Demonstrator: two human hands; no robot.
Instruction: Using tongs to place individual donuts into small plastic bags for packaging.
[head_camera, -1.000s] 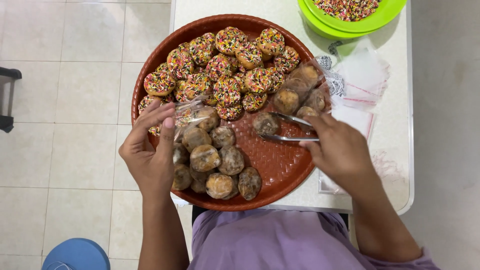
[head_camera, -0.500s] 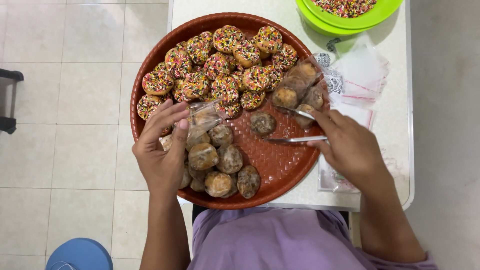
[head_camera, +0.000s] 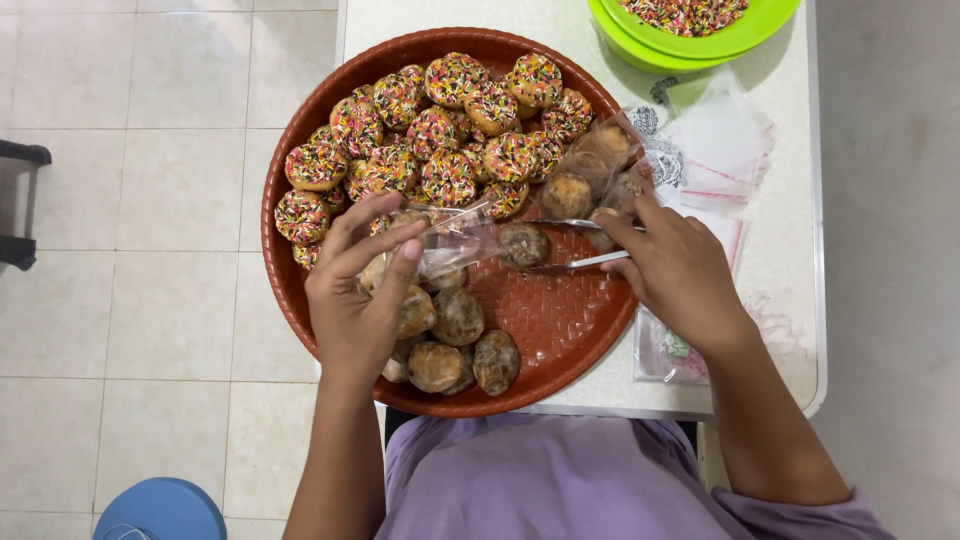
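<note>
On a white tabletop (head_camera: 780, 330) above pale floor tiles (head_camera: 130, 220), left fingers (head_camera: 385, 235) pinch a clear bag (head_camera: 455, 240) while right fingers (head_camera: 620, 225) clamp tongs (head_camera: 575, 245) over the tray (head_camera: 560, 320).

Our left hand (head_camera: 355, 300) covers several plain brown pastries on the round red woven tray (head_camera: 560, 330), so we cannot count them. Beyond the tray, the top edge cuts off the lime-green plastic bowl (head_camera: 690, 45). Below the tray's left side, the bottom edge clips a blue round stool (head_camera: 160, 510).
</note>
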